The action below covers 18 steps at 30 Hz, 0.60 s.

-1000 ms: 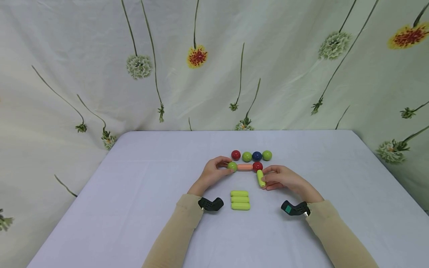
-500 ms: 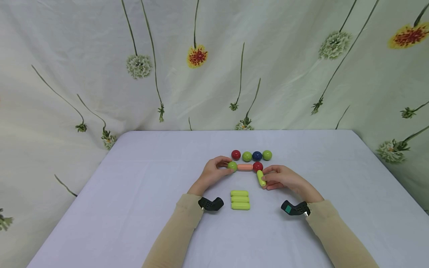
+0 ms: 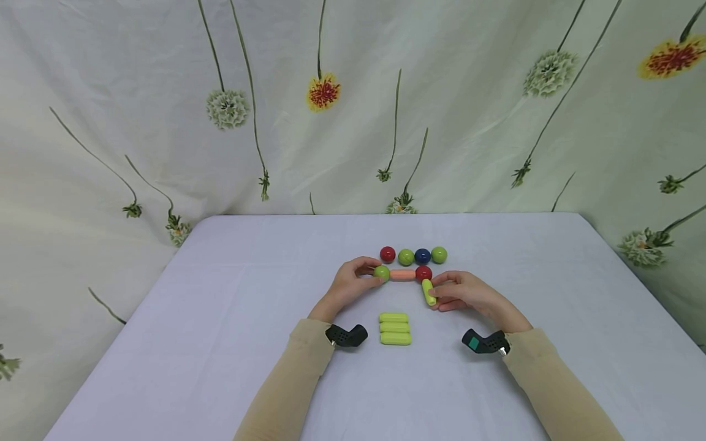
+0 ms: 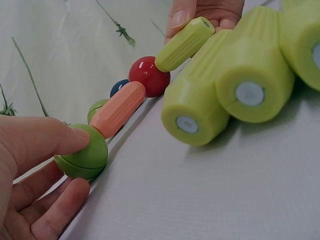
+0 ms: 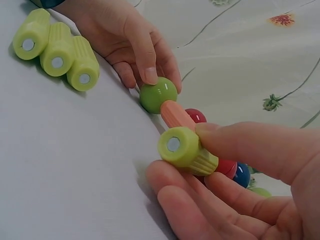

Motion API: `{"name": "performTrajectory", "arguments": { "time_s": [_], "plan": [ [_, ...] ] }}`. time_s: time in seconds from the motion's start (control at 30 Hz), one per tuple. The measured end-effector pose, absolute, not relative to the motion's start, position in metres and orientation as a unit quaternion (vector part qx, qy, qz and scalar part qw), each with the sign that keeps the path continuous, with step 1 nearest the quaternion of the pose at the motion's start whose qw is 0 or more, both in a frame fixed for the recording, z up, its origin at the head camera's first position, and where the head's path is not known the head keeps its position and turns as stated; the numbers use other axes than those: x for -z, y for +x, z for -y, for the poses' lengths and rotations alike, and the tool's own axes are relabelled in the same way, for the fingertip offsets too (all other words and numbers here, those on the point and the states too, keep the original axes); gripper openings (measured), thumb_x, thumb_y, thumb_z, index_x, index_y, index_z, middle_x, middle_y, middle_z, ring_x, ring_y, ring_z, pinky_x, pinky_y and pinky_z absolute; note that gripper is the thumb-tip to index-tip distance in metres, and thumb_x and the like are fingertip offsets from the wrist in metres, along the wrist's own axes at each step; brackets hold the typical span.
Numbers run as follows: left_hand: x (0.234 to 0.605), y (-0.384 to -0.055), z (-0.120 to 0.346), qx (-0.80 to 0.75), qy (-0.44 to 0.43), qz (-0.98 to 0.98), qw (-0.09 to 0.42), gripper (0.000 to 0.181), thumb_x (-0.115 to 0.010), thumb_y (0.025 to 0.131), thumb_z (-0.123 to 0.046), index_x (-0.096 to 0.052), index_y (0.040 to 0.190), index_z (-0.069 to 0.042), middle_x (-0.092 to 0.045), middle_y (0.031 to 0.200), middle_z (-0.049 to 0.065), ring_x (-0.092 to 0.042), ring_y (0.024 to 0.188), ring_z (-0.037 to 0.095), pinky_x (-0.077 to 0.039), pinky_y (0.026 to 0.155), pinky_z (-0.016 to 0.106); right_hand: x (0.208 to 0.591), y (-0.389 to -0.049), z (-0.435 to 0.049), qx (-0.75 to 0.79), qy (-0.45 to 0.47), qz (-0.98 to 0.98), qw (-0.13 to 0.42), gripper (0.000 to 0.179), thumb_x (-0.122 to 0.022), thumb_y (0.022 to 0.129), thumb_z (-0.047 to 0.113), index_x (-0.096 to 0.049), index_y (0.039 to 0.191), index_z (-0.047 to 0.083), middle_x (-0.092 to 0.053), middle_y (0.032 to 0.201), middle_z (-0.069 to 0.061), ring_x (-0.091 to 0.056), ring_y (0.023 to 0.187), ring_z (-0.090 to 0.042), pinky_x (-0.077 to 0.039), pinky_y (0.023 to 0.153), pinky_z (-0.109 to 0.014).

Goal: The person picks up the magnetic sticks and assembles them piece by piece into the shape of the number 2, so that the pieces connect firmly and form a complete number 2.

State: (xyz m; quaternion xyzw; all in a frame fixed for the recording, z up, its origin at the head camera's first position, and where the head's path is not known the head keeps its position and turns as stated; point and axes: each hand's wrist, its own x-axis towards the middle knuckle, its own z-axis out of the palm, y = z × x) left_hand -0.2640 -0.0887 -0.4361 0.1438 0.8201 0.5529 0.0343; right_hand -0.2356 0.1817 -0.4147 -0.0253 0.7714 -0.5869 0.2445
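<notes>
My left hand [image 3: 349, 283] pinches a glossy green ball [image 4: 90, 155] between thumb and fingers. From that ball a salmon-orange ribbed rod [image 3: 402, 275] runs to a red ball [image 3: 423, 274], touching both. With thumb and fingers, my right hand [image 3: 469, 291] holds a yellow-green ribbed rod [image 5: 182, 147]. Its far end meets the red ball, and it slants toward the near side of the table. A grey metal disc, like a magnet, shows in its free end in the right wrist view. There, the held rod partly hides the red ball.
Several balls stand in a row just behind: red [image 3: 388, 254], green [image 3: 406, 257], dark blue [image 3: 422, 256] and another green ball [image 3: 439, 255]. Three yellow-green rods [image 3: 394, 329] lie side by side nearer me on the white-covered table [image 3: 220, 343]. A flower-printed cloth [image 3: 469, 122] hangs behind.
</notes>
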Motion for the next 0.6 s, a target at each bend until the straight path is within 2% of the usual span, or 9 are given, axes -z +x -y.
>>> {"name": "performTrajectory", "arguments": {
  "time_s": [0.6],
  "plan": [
    [0.4354, -0.2632, 0.0875, -0.553, 0.132, -0.822, 0.036, 0.031, -0.074, 0.081, -0.014, -0.066, 0.11, -0.012, -0.063, 0.109, 0.0, -0.059, 0.1, 0.016, -0.043, 0.092, 0.038, 0.419, -0.2373, -0.1806, 0.577, -0.028, -0.782, 0.237, 0.057, -0.07, 0.085, 0.024, -0.044, 0.126, -0.006, -0.069, 0.089, -0.008, -0.065, 0.072, -0.014, -0.054, 0.069, -0.025]
  ]
}}
